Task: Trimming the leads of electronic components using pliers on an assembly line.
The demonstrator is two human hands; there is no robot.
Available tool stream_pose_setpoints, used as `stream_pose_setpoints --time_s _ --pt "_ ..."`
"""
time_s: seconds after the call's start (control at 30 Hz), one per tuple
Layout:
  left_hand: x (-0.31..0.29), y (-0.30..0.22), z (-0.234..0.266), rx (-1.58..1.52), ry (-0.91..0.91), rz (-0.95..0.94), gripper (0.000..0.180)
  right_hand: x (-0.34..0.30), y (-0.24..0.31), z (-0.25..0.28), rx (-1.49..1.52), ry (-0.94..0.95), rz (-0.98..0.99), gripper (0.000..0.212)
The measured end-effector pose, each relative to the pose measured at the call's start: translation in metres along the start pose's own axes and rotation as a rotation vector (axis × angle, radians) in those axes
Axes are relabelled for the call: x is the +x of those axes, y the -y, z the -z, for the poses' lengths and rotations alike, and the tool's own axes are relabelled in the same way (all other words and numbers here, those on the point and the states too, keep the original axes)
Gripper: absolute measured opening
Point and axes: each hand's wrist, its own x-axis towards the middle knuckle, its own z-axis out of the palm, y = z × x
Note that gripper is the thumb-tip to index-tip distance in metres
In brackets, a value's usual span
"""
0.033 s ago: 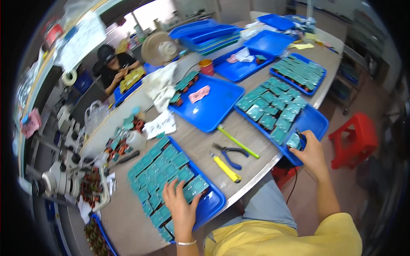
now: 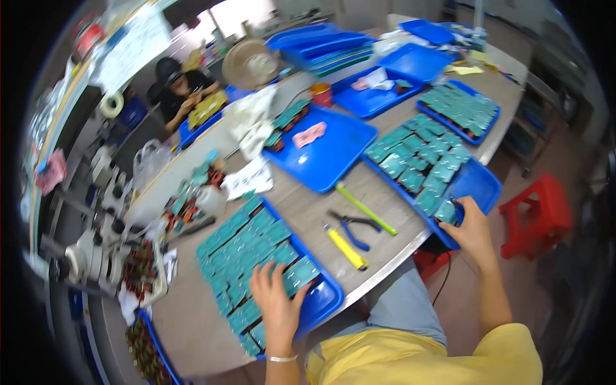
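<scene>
My left hand (image 2: 277, 308) rests over a blue tray (image 2: 327, 307) of teal-topped parts in rows. Its fingers are spread at one teal part (image 2: 300, 273) near the tray's right side, the thumb at that part's near edge. Over at the right, my right hand (image 2: 475, 234) is closed on a teal-topped part (image 2: 446, 212) at the near end of a second blue tray (image 2: 478, 183). Something dark shows beside its index finger, too small to name. More teal parts (image 2: 410, 154) fill the far portion of that tray.
Between the trays lie a yellow utility knife (image 2: 348, 250), pliers (image 2: 353, 228) and a green stick (image 2: 366, 208). Farther back are a blue tray with a pink cloth (image 2: 309, 135), an orange cup (image 2: 320, 95) and stacked trays (image 2: 321, 48). A red stool (image 2: 536, 215) stands right; a co-worker (image 2: 183, 93) sits opposite.
The whole view has shifted slightly, so the table sits a little farther right in it. Both hands stay at the same trays in nearly the same pose.
</scene>
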Motion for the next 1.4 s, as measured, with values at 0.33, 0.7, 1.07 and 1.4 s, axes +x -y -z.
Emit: stream_pose_setpoints --time_s 0.33,0.7,1.07,1.4 --pt "0.009 -0.02 -0.01 -0.016 0.018 0.012 0.06 0.001 -0.015 -0.017 0.146 0.022 0.009 0.034" --pt "-0.001 -0.024 -0.004 -0.244 -0.081 -0.036 0.06 0.0 -0.003 -0.005 0.233 -0.135 0.092 0.021" --pt "-0.02 -0.07 0.034 -1.959 0.34 0.387 0.066 -0.042 0.085 -0.003 0.898 0.52 0.021 0.052" --pt "-0.047 -0.067 0.038 -1.927 0.437 0.342 0.064 -0.047 0.142 0.009 1.001 0.731 0.199 0.033"
